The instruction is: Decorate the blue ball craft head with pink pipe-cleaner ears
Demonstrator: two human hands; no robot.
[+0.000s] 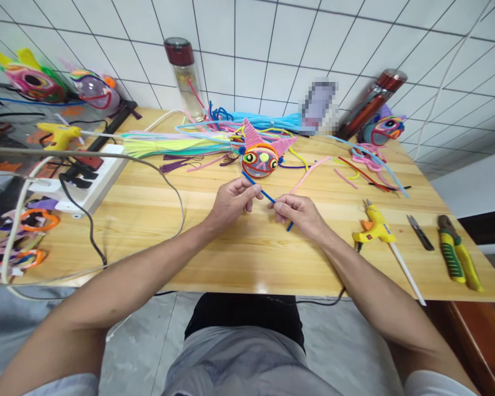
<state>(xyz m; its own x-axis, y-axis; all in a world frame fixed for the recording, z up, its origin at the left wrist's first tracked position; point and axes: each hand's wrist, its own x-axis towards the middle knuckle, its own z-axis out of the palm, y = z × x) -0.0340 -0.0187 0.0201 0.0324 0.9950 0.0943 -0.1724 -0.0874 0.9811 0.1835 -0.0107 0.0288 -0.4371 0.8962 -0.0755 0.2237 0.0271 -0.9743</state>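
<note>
On the left of the wooden table (247, 264), a yellow glue gun (60, 135) lies just beyond a white power strip (82, 202) with dark plugs in it. Right of these, a loose bundle of pastel stems (169, 145) stretches sideways. The left hand (236, 198) is closed narrowly, pinching the blue stem (268, 195) between thumb and fingers near its far end. This stem is thin, deep blue and plain along its visible length, nearly straight, and slants from upper left down to the right. It spans the gap between the two hands; one tip pokes out past the left fingertips, and the other shows below the right fingers. Just beyond it sits a rounded ornament (260, 160) with pink pointed ears, ringed eyes and a red-orange outline, touched by neither hand. The right hand (299, 213) is also closed narrowly, gripping the blue stem farther along, its middle partly hidden by the fingers. Farther right lie a second glue gun (374, 226), yellow with a white stick, then small snips (419, 232) and green-and-yellow pliers (456, 254).
</note>
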